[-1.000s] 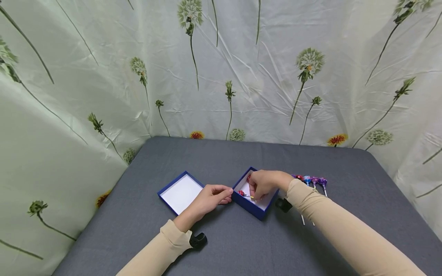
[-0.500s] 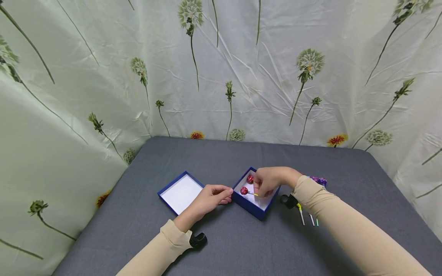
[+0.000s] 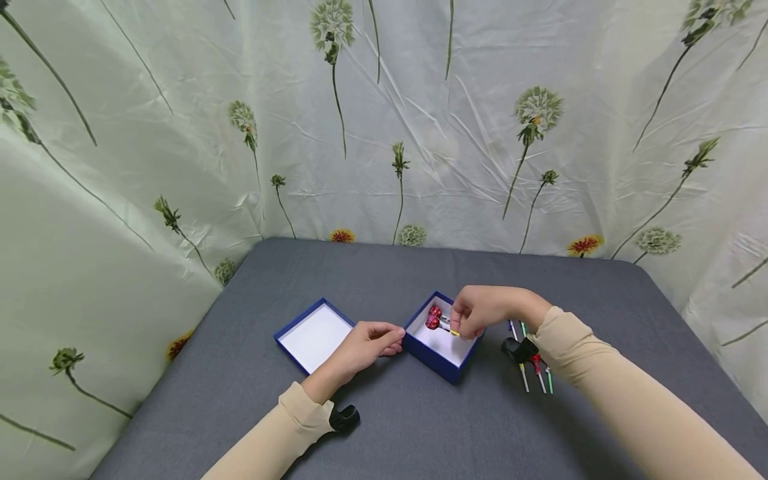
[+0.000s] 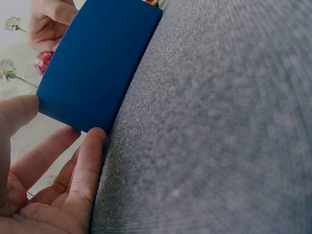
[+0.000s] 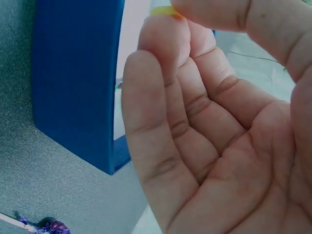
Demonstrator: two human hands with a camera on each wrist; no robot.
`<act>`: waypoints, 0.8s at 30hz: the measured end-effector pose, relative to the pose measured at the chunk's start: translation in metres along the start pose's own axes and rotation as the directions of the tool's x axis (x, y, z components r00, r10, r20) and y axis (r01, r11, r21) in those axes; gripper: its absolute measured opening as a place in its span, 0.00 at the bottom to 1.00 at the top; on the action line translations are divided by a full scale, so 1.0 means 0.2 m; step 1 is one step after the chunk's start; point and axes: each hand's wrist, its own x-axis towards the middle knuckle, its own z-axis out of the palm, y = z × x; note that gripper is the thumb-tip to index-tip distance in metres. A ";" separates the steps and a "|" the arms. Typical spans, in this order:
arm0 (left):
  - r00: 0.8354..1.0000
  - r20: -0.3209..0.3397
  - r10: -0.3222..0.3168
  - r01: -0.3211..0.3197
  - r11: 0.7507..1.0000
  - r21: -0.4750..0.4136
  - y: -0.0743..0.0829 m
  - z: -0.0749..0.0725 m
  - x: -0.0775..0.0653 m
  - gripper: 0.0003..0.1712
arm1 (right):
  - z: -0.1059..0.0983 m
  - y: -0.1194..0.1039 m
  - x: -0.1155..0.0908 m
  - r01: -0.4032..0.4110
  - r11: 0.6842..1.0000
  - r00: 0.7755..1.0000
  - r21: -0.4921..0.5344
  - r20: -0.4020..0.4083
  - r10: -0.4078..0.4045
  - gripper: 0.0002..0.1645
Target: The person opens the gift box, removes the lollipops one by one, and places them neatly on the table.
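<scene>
My right hand is over the right side of a blue box with a white inside. Thumb and fingertips pinch the yellow end of a lollipop stick. Its red-wrapped head lies toward the left in the box, close against another red lollipop. At the box's left corner is my left hand, its fairly straight fingers and thumb touching the corner. In the left wrist view, the thumb meets the rim of the box, and two fingertips touch lower down near the table.
A blue-edged lid, white inside up, lies left of the box, partly behind my left hand. Several lollipops lie in a row on the grey table to the right, mostly hidden by my right arm. A patterned curtain hangs behind.
My right hand has moved right and slightly up in the view. The pinched lollipop's head has shifted beside the other red one. My left hand has stayed at the box corner.
</scene>
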 end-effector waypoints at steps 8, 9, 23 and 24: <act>1.000 -0.001 -0.005 0.005 1.000 0.001 0.00 0.00 0.00 0.20 | -0.03 0.04 -0.08 0.048 0.996 0.999 0.080 -0.016 -0.047 0.09; 1.000 -0.001 -0.007 0.007 1.000 0.000 0.00 0.00 0.00 0.20 | -0.03 0.04 -0.09 0.049 0.995 0.999 0.086 -0.021 -0.047 0.09; 1.000 0.003 -0.011 0.011 1.000 0.017 0.00 0.00 0.00 0.20 | 0.00 0.21 -0.27 0.055 0.982 0.975 0.180 -0.221 -0.014 0.13; 1.000 0.004 -0.011 0.011 1.000 0.017 0.00 0.00 0.00 0.20 | 0.00 0.23 -0.28 0.061 0.980 0.973 0.189 -0.230 -0.016 0.13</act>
